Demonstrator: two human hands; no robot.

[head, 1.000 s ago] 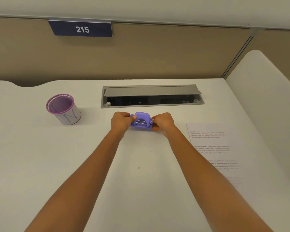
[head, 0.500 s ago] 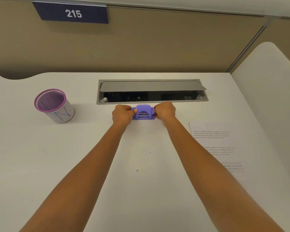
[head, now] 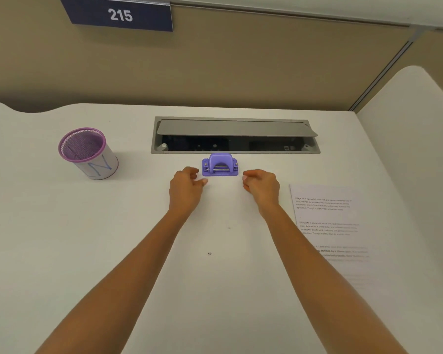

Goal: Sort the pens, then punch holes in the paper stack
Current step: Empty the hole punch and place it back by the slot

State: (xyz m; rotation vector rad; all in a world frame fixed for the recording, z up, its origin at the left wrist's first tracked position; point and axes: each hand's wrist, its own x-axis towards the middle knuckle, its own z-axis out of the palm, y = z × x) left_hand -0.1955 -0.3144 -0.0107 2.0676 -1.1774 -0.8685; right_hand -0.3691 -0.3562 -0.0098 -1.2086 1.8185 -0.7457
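A white desk with an open cable tray (grey flap raised) — above, a "215" sign.

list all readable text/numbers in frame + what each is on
"215": white digits on the dark blue sign mounted on the partition wall.
"N": a blue hand-drawn mark, apparently this letter, on the white side of the pen cup.
Printed paragraphs on the paper at right: too small and blurred to quote reliably.
The purple hole punch: no readable label.
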